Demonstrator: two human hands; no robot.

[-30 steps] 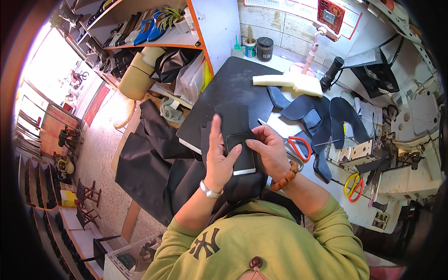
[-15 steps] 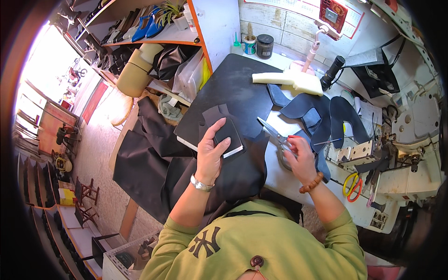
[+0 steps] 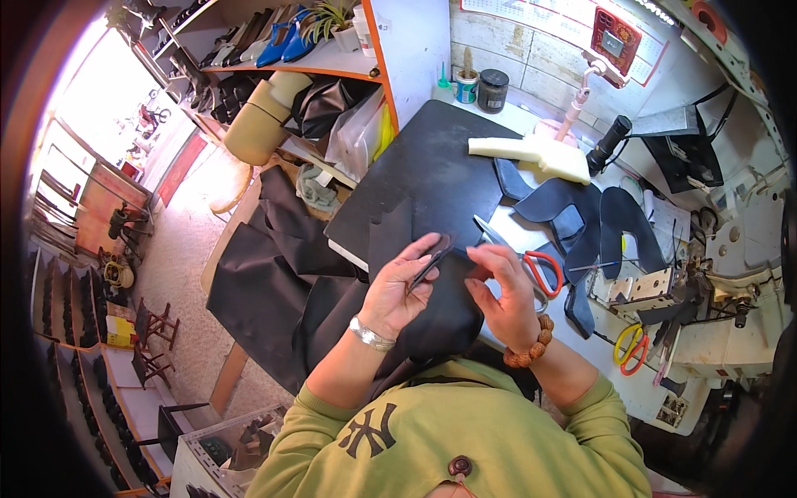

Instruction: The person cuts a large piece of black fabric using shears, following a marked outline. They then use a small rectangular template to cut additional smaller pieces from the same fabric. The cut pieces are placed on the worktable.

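Observation:
My left hand (image 3: 395, 297) pinches a small folded dark piece of leather-like material (image 3: 431, 264) between thumb and fingers, above the front of the black work board (image 3: 440, 158). Just right of it, my right hand (image 3: 508, 303) is raised with thumb and fingers apart, holding nothing. Beyond the right hand lie scissors with red handles (image 3: 544, 274), their blades pointing up and left. Behind my left hand a narrow dark strip (image 3: 390, 235) rests on the board. A large black sheet of material (image 3: 266, 282) drapes off the board's left and front edges.
Dark cut pieces (image 3: 573, 203) lie right of the board, near a cream foam piece (image 3: 531, 156). Yellow-and-red scissors (image 3: 632, 349) lie beside a sewing machine (image 3: 730, 274). Two jars (image 3: 492, 90) stand at the back. Shoe shelves (image 3: 324, 62) are at left.
My right hand has come away from the scissors, which now lie on the table, and moved left toward my left hand. My left hand has lifted and turned, with the dark piece in it.

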